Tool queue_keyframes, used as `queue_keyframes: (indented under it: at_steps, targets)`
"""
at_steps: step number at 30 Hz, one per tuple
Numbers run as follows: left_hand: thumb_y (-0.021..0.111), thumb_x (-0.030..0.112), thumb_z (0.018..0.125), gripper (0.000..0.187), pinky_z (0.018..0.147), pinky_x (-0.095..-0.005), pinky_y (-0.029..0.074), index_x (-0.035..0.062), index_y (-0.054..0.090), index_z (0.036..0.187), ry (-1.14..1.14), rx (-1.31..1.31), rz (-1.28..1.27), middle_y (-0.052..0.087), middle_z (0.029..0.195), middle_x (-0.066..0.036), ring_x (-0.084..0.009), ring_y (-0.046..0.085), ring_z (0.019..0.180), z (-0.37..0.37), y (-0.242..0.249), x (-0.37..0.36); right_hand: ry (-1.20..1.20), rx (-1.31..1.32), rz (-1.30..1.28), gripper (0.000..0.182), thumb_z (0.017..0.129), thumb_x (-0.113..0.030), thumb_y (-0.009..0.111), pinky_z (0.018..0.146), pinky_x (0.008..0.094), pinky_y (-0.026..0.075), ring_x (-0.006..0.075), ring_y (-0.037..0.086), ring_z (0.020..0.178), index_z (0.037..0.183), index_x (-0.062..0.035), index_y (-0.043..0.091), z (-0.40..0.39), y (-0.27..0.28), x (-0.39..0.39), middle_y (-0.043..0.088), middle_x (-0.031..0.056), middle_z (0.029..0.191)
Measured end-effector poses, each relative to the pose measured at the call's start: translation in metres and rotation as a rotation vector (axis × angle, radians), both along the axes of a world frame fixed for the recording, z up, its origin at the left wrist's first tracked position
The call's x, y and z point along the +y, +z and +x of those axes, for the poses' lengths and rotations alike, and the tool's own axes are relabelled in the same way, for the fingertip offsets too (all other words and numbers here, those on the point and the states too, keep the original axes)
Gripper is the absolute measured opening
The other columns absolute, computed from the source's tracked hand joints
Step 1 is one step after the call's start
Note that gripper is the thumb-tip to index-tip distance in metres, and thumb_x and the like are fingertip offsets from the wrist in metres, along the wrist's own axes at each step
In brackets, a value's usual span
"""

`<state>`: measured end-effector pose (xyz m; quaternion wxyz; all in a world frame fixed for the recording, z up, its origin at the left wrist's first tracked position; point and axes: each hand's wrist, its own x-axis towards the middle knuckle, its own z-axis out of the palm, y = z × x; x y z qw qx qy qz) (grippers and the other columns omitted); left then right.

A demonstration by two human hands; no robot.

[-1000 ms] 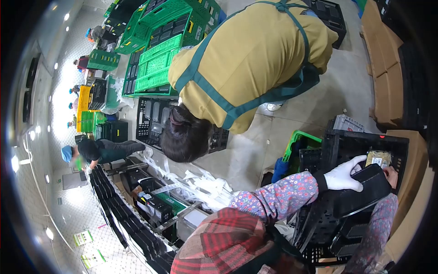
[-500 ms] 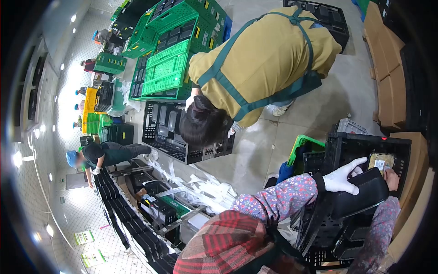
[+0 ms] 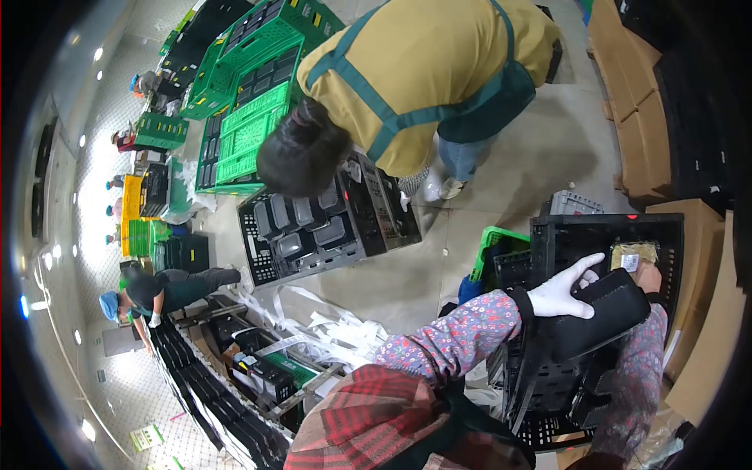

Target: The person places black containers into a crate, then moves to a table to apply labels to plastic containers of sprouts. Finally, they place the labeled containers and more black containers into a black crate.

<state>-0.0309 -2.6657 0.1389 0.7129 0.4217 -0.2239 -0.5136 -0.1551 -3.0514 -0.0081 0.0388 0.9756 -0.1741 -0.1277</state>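
My left hand (image 3: 558, 299), in a white glove, grips the left edge of a black plastic tray (image 3: 615, 313), its thumb and fingers apart around it. The tray is tilted over a black crate (image 3: 576, 229). My right hand (image 3: 648, 276), bare, is just beyond the tray with its fingers at a clear pack with yellowish contents and a white label (image 3: 631, 257). The tray partly hides this hand. More black trays (image 3: 591, 399) lie below, under my forearms.
A co-worker in a yellow top (image 3: 423, 59) bends over a black crate of lidded trays (image 3: 270, 254). Green crates (image 3: 254, 141) stand behind. Cardboard boxes (image 3: 689, 266) line the right side. White strips (image 3: 337, 313) lie near a rack. Another co-worker (image 3: 168, 294) stands at the left.
The view has shifted, so most things appear further left. My hands keep nearly the same hold on the tray and pack. The co-worker in yellow has moved, showing more of the crate of trays.
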Motion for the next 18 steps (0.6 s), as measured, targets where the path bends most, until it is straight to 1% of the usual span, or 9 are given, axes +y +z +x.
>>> queue_keyframes:
  at_steps: [3,6,7,8,9,11,12,14,18]
  targets:
    - [0.072,0.005,0.067,0.102,0.097,-0.0309,0.035,0.0123,0.013,0.15,-0.014,0.043,-0.011,0.044,0.116,-0.006,-0.0163,0.042,0.107,-0.001,-0.003,-0.001,-0.041,0.005,0.004,0.025,0.072,-0.025,0.068,0.068,0.0454,0.053,0.0376,0.065,0.079,0.084,-0.0035,0.066,-0.009,-0.027,-0.015,0.067,0.0192,0.085]
    - [0.078,0.014,0.069,0.1,0.095,-0.0328,0.037,0.0137,0.017,0.149,0.008,-0.178,0.052,0.048,0.12,-0.007,-0.0171,0.047,0.105,0.004,0.003,0.003,-0.096,0.146,0.088,0.029,0.074,-0.031,0.067,0.069,0.0445,0.054,0.0336,0.066,0.081,0.092,-0.0078,0.068,0.017,0.038,0.035,0.068,0.0156,0.086]
    - [0.08,0.017,0.069,0.101,0.098,-0.0352,0.037,0.014,0.017,0.149,0.002,-0.189,0.018,0.047,0.126,-0.01,-0.0186,0.046,0.11,0.003,-0.006,0.0,-0.041,0.179,0.108,0.027,0.075,-0.029,0.066,0.069,0.0453,0.054,0.0314,0.067,0.084,0.093,-0.0086,0.067,0.022,0.06,0.048,0.068,0.0152,0.089]
    - [0.081,0.018,0.069,0.103,0.099,-0.0371,0.037,0.0142,0.017,0.149,0.003,-0.178,-0.021,0.047,0.128,-0.011,-0.0194,0.046,0.113,0.003,-0.01,-0.002,-0.202,0.247,0.049,0.027,0.069,-0.024,0.07,0.074,0.0434,0.054,0.0313,0.066,0.088,0.093,-0.01,0.069,0.03,0.074,0.062,0.068,0.0143,0.091]
    - [0.081,0.016,0.07,0.102,0.1,-0.0375,0.037,0.0144,0.017,0.149,-0.001,-0.205,-0.011,0.047,0.127,-0.011,-0.0198,0.046,0.114,0.005,-0.002,0.0,-0.218,0.246,0.063,0.023,0.074,-0.022,0.065,0.074,0.0427,0.054,0.031,0.067,0.087,0.092,-0.0083,0.068,0.031,0.089,0.069,0.068,0.0146,0.091]
    - [0.08,0.013,0.07,0.101,0.099,-0.0361,0.039,0.0139,0.017,0.149,-0.026,0.05,-0.047,0.045,0.128,-0.009,-0.0204,0.046,0.115,0.002,0.01,0.001,-0.13,0.104,0.059,0.019,0.081,-0.011,0.051,0.072,0.0429,0.054,0.0311,0.067,0.084,0.083,-0.0055,0.069,0.019,0.087,0.067,0.068,0.0151,0.087]
    - [0.081,0.014,0.069,0.103,0.099,-0.035,0.039,0.0135,0.017,0.149,-0.025,0.108,-0.093,0.045,0.128,-0.008,-0.0205,0.046,0.115,0.001,0.006,-0.003,-0.124,0.06,0.062,0.013,0.074,-0.012,0.059,0.076,0.0426,0.053,0.0322,0.065,0.086,0.085,-0.0072,0.065,0.015,0.068,0.057,0.067,0.0161,0.088]
    - [0.082,0.018,0.067,0.107,0.096,-0.0344,0.041,0.0119,0.015,0.15,-0.053,0.121,-0.053,0.045,0.127,-0.008,-0.0197,0.048,0.113,0.005,0.007,-0.003,-0.07,-0.017,0.034,0.013,0.078,-0.009,0.052,0.072,0.0416,0.052,0.0317,0.065,0.081,0.081,-0.0055,0.064,0.015,0.074,0.063,0.066,0.0163,0.084]
    - [0.083,0.022,0.065,0.108,0.093,-0.0328,0.043,0.0103,0.016,0.149,-0.059,0.049,-0.034,0.046,0.128,-0.009,-0.0193,0.05,0.11,0.004,0.007,0.0,-0.064,-0.174,0.112,0.014,0.077,-0.01,0.052,0.07,0.0433,0.052,0.0351,0.064,0.076,0.08,-0.0017,0.064,0.008,0.086,0.065,0.065,0.0188,0.079]
